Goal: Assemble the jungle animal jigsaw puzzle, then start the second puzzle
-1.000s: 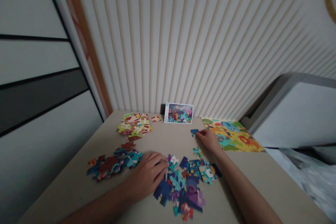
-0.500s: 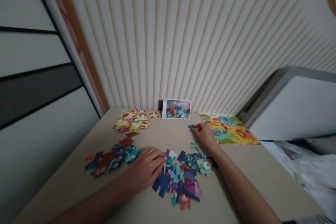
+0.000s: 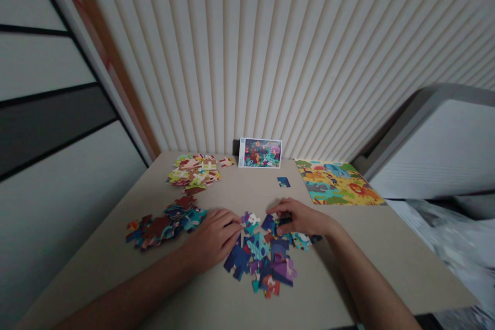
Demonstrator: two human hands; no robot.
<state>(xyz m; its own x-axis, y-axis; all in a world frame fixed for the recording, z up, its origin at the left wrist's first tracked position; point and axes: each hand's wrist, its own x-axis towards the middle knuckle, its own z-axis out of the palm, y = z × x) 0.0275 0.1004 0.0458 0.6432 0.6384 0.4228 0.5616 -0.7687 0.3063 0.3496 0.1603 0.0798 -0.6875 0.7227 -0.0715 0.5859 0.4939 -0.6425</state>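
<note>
Loose blue, purple and teal puzzle pieces lie in a heap at the middle of the table. My right hand hovers over the upper right of this heap, thumb and fingers apart around a dark piece, with no clear grip on it. My left hand rests on the table at the heap's left edge, fingers lying loosely side by side, their tips near a white-and-purple piece. A single dark blue puzzle piece lies alone farther back. Against the wall leans a picture card with a colourful sea scene.
A second heap of dark and brown pieces lies left of my left hand. Yellow-green pieces are piled at the back left. An assembled animal puzzle lies at the back right. A pleated white wall borders the table's far edge.
My right hand has let go of the dark blue piece at the back and come nearer, over the middle heap. My left hand stays at the heap's edge. The view has tilted slightly.
</note>
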